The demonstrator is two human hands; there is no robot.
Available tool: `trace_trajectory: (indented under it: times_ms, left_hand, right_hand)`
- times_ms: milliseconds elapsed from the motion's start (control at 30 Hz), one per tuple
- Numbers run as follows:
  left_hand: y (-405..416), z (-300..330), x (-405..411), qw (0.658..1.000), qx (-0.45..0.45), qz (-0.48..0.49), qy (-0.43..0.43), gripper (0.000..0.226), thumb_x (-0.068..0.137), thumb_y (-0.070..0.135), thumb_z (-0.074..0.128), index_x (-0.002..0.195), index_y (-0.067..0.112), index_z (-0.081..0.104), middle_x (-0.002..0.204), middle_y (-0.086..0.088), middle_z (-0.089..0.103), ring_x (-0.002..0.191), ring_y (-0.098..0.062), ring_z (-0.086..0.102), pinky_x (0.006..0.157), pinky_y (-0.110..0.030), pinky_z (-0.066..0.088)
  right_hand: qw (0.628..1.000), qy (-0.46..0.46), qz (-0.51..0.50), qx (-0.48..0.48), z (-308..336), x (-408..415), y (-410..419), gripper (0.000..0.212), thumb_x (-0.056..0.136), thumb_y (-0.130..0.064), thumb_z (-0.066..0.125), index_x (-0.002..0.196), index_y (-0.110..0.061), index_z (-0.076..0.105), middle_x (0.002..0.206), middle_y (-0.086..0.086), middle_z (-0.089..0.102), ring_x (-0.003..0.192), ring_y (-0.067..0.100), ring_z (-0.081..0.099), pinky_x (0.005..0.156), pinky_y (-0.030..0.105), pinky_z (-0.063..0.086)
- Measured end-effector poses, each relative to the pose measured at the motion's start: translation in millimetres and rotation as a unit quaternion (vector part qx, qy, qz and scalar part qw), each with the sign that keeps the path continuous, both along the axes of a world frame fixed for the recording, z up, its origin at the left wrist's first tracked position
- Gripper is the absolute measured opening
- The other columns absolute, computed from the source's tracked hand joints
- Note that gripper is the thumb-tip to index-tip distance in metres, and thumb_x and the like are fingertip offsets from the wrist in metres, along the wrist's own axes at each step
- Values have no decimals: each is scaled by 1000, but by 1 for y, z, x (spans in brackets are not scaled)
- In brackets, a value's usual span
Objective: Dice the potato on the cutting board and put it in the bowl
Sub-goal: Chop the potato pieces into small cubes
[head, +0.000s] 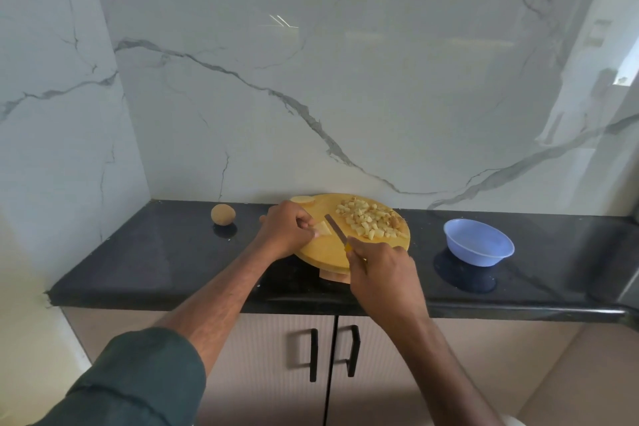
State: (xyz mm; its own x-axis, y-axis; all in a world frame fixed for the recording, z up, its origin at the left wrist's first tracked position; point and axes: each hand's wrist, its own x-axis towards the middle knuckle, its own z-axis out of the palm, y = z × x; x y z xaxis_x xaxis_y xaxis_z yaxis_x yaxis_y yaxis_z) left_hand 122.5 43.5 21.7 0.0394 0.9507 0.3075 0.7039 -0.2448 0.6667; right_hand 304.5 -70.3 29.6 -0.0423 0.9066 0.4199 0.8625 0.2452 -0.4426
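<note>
A dark green sleeve (138, 380) is seen nearest, on the left arm. With the round yellow wooden cutting board (325, 249) as landmark: left of it on the black counter (155, 252) a whole brown potato (223, 214) is left uncut. On the board's left part, a pale potato slice (323, 228) is pinched by the left hand (287, 230); just right of the slice, a yellow-handled knife (337, 230) is gripped by the right hand (383, 270). A heap of diced potato (368, 220) is piled further right. Right of the board, the light blue plastic bowl (479, 243) is seen empty, so transfer remains.

A dark green sleeve (138, 377), pushed up, covers the left upper forearm; the right forearm is bare.
</note>
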Motion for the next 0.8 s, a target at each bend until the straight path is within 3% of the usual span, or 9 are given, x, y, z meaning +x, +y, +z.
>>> trace_trajectory:
  times_ms: [200, 433, 800]
  left_hand:
    - [-3, -3, 1, 1000, 14, 10, -12, 17, 79, 33, 83, 94, 26, 79, 81, 18, 69, 89, -4, 63, 102, -46, 46]
    - [2, -4, 1, 1000, -1, 9, -27, 10, 76, 32, 85, 85, 30, 80, 78, 21, 69, 89, -1, 63, 99, -50, 48]
    - [6, -6, 4, 999, -15, 1, -48, 15, 74, 27, 88, 74, 36, 76, 74, 26, 67, 93, -6, 66, 95, -52, 52]
  right_hand:
    - [999, -41, -1, -2, -2, -21, 23, 33, 106, -33, 43, 131, -28, 64, 86, 0, 71, 76, 25, 63, 68, 39, 57]
    - [995, -93, -19, -15, -8, -28, 29, 33, 106, -35, 37, 124, -30, 64, 82, -2, 65, 72, 21, 63, 67, 40, 58]
    - [995, -92, -2, -46, -5, -28, 16, 32, 106, -36, 37, 123, -27, 63, 88, -1, 61, 77, 20, 59, 69, 38, 54]
